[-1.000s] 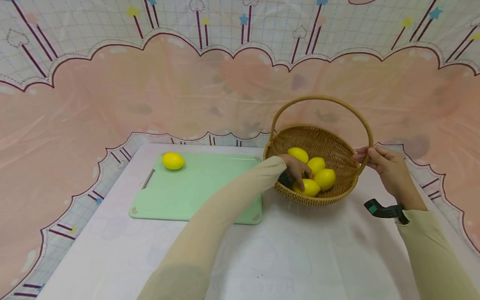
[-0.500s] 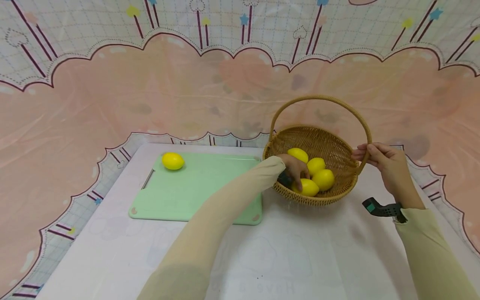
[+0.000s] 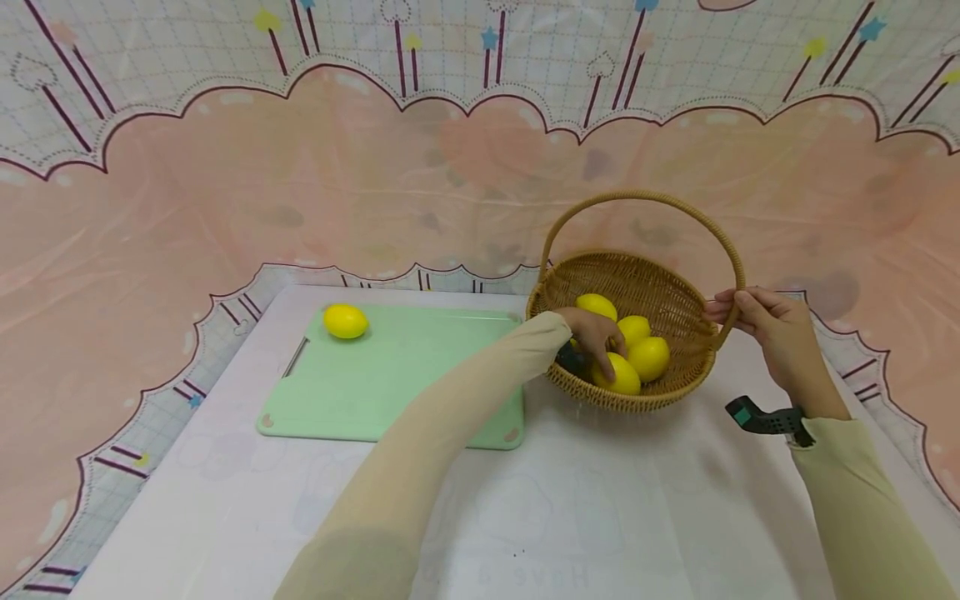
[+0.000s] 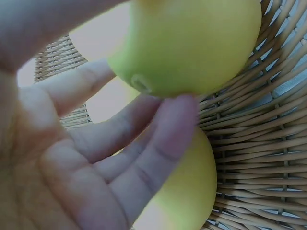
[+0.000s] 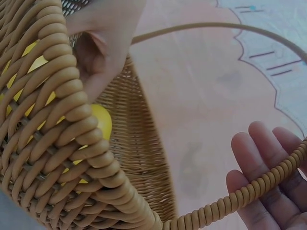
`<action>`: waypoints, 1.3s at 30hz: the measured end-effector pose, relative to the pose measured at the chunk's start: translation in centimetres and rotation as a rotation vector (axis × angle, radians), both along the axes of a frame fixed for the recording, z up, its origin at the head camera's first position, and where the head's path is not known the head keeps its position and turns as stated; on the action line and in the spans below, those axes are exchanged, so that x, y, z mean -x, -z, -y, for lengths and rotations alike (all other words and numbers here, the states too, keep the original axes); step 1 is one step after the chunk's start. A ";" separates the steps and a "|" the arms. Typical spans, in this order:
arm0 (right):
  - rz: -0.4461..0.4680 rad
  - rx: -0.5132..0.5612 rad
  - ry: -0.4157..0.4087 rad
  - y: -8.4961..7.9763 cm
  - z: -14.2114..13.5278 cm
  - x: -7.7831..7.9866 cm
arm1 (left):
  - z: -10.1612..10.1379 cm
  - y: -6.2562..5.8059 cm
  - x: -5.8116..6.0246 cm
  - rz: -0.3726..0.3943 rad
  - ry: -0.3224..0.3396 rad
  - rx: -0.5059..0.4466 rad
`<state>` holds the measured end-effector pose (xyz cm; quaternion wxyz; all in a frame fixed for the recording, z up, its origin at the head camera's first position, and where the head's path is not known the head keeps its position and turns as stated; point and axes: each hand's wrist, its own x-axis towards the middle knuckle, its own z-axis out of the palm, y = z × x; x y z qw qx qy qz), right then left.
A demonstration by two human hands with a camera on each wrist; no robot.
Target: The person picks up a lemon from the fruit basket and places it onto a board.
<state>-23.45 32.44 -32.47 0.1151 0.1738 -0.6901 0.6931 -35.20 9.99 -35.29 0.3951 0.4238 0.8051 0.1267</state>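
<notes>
A brown wicker basket with a tall arched handle stands tipped toward me, several yellow lemons inside. My left hand reaches into it and pinches the front lemon. In the left wrist view the fingers lie under this lemon, the thumb across its top; another lemon shows below. At the handle's right base, my right hand holds the handle between thumb and fingers. The right wrist view has its fingers behind the handle.
Left of the basket, a green cutting board lies on the white-covered table. A single lemon sits at the board's far left corner. Behind hangs a pink patterned cloth.
The front lemon has turned and shifted slightly right under my left fingers. A bit of another lemon now shows behind that hand. The right hand and basket have barely moved.
</notes>
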 end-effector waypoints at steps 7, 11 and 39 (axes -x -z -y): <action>-0.005 -0.014 0.024 0.1 0.0 0.0 | -0.1 -0.1 -0.1 -0.034 0.000 0.000; 0.008 -0.032 0.056 0.1 0.1 0.1 | 0.0 -0.2 -0.2 -0.032 -0.026 -0.021; 0.025 -0.066 0.094 0.2 0.1 -0.2 | 5.3 -5.5 -0.1 -0.161 -0.244 -0.505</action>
